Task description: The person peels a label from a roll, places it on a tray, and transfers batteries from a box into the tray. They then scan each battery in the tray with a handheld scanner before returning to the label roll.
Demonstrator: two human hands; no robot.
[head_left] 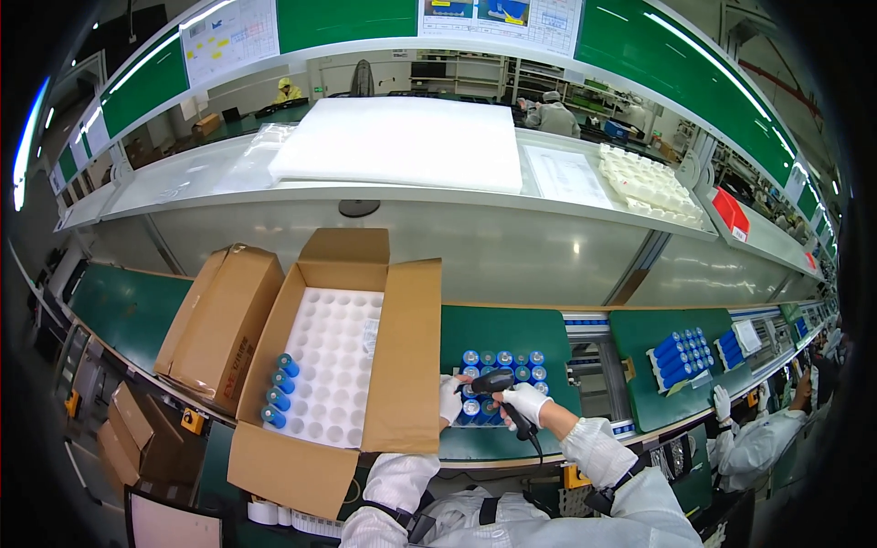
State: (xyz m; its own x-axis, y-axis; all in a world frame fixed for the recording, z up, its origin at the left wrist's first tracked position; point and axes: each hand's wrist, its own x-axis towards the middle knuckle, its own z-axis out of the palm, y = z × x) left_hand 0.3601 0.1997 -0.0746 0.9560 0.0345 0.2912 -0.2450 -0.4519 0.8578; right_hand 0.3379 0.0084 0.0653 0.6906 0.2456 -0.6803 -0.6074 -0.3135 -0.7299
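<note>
In my gloved right hand (528, 404) is a black handheld barcode scanner (494, 381), its cable hanging down. The scanner is held over a block of blue cylindrical battery cells (522, 359) standing in rows on the green work mat (457, 327). At the block's left side is my gloved left hand (450, 400), touching or very near the cells; its fingers are partly hidden. Left of it stands an open cardboard box (402, 356) with a white foam insert (322, 365) full of round holes. Several blue cells (278, 399) stand along the insert's left edge.
A closed carton (219, 320) leans beside the open box. To the right, across a conveyor rail (598, 374), lie more blue cell blocks (681, 356). Above runs a shelf with a white foam sheet (402, 142) and a moulded tray (650, 183). A co-worker's gloved hand (722, 402) is at the right.
</note>
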